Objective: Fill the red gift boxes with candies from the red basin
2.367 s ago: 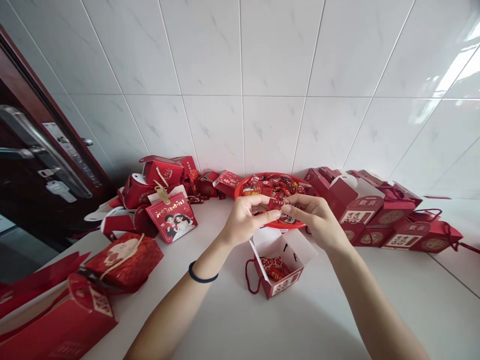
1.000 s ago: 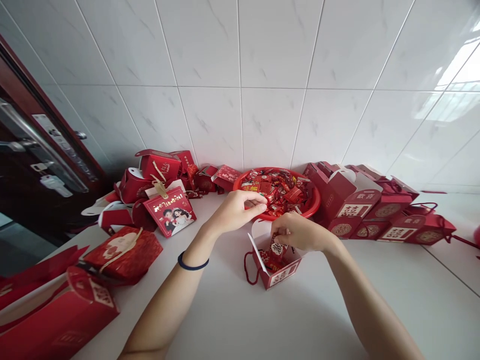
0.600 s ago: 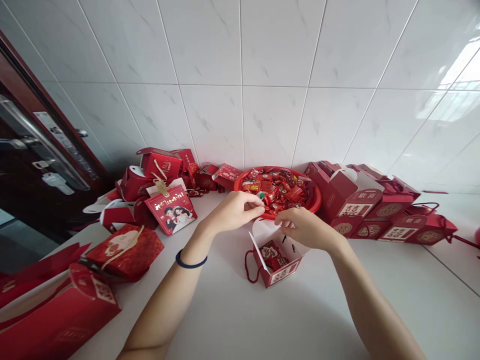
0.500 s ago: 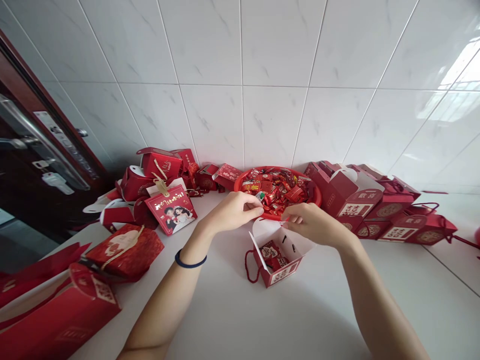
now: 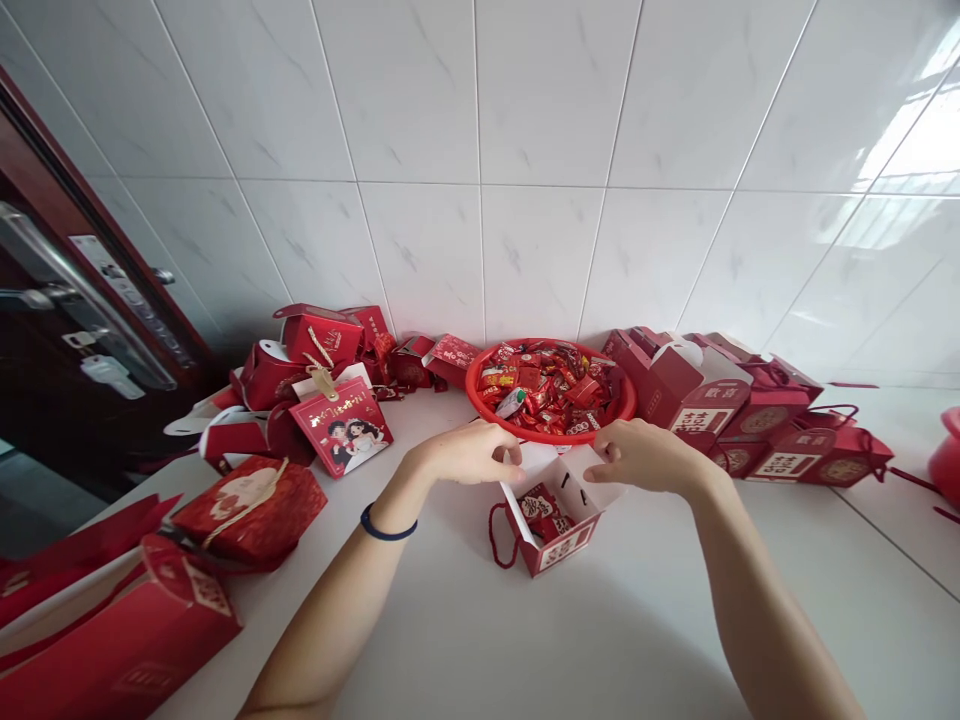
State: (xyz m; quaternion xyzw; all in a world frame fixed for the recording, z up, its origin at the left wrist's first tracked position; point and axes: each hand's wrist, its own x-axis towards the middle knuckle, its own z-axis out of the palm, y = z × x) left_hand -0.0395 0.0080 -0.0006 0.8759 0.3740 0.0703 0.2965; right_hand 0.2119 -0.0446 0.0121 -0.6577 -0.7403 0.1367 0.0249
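Observation:
A small open red gift box (image 5: 559,545) with a cord handle stands on the white counter, white flaps up, red wrapped candies inside. My left hand (image 5: 469,455) curls its fingers at the box's left flap. My right hand (image 5: 645,455) pinches the right flap. Just behind them sits a red round bowl (image 5: 622,405) heaped with wrapped candies. A dark band circles my left wrist.
Closed red gift boxes (image 5: 750,415) line the wall on the right. More red boxes and a card with a cartoon couple (image 5: 341,430) pile up on the left, and large red boxes (image 5: 127,630) lie near the front left. A dark door with a handle (image 5: 75,300) stands at the left.
Both hands held a candy above the box, the right hand put it inside, and now both hands have dropped from the bowl's rim to the box's flaps.

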